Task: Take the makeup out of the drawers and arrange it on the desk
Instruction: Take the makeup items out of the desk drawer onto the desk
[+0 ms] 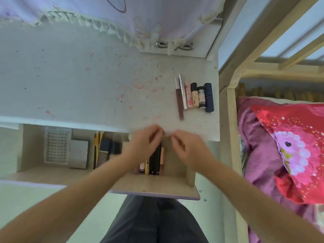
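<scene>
The desk (87,76) is the reference landmark; its white top is flecked with pink and dark marks. Near the desk's right edge, six makeup items lie side by side in a row: a long brown lip gloss tube (179,102), a silver wand tube (182,92), a pink tube (188,95), a beige concealer with a black cap (194,95), a small foundation bottle (201,97) and a navy lipstick case (209,97); neighbouring items touch or nearly touch.

Below the desk's front edge, the right drawer (157,183) stands pulled out; a cluster of dark pencils and small tubes (154,163) lies in it, directly beneath the left hand (143,142). The right hand (189,148) hovers just beside the left, over the bare right part of the same drawer; both hands sit at the desk's front edge, well apart from the row on top. Both hands are motion-blurred, fingers curled inward toward each other; whether either grips anything cannot be told.

To the left, under the desk's front edge, a second open drawer (35,172) holds a white mesh basket (57,145), a silver box (78,153), gold-handled brushes (97,148) and a navy compact (106,146).
</scene>
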Demonstrator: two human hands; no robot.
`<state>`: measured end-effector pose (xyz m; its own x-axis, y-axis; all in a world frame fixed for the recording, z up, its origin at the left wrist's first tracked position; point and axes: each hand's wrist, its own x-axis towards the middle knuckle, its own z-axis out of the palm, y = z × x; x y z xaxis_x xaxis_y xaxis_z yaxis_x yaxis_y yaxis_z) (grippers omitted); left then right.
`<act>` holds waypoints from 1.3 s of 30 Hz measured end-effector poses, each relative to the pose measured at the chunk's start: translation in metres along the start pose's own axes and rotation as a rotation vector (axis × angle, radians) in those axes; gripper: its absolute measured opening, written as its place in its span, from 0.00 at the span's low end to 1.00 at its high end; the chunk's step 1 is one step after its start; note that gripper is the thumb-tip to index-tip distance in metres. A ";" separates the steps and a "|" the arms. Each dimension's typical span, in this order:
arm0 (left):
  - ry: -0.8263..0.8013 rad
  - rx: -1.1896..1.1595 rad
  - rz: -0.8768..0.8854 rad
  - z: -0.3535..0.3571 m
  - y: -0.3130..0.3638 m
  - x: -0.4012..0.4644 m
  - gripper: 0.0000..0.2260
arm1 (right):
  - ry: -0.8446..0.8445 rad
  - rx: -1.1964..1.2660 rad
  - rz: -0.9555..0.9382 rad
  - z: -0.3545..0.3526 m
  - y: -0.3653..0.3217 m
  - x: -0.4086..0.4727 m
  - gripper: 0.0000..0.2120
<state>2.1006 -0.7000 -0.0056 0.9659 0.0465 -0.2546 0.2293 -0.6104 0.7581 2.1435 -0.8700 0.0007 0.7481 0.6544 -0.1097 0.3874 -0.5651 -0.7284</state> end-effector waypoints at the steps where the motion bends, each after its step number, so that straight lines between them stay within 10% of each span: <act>1: -0.066 0.086 -0.003 0.013 -0.015 -0.015 0.07 | -0.085 -0.008 0.072 0.021 0.007 -0.011 0.09; 13: -0.186 0.714 -0.012 0.095 -0.073 0.016 0.18 | -0.179 -0.206 0.358 0.119 0.066 -0.005 0.16; 30: 0.036 0.029 0.034 0.008 -0.002 -0.009 0.10 | 0.008 -0.036 0.153 0.008 0.008 -0.009 0.06; 39: 0.158 0.043 0.061 -0.080 0.032 0.130 0.09 | 0.158 -0.161 0.068 -0.070 -0.014 0.136 0.07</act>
<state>2.2436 -0.6505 0.0337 0.9856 0.1297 -0.1087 0.1673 -0.6492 0.7420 2.2775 -0.8084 0.0433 0.8456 0.5325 -0.0379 0.4051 -0.6863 -0.6041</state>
